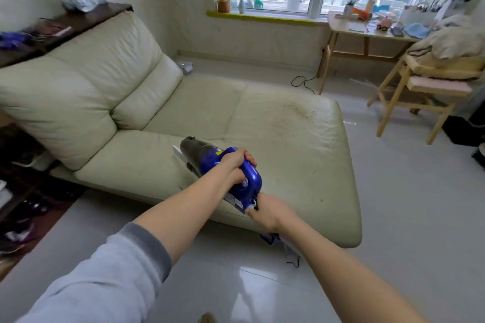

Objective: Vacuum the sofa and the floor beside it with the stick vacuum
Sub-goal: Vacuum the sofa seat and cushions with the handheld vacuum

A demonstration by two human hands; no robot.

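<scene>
Left hand (236, 165) wrapped tight around the blue stick vacuum (228, 173), held over the cream sofa (275, 139) seat's front edge. Right hand (267, 211) gripped its rear end, apparently; fingers hidden. Crumbs (299, 113) lay ahead.

Sofa seat (262, 123) bare ahead; backrest cushion (86, 86) blocks left.

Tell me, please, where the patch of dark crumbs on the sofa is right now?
In the head view, the crumbs lie on the sofa seat's far right part, near the edge facing the wooden chair, well beyond the vacuum.
</scene>
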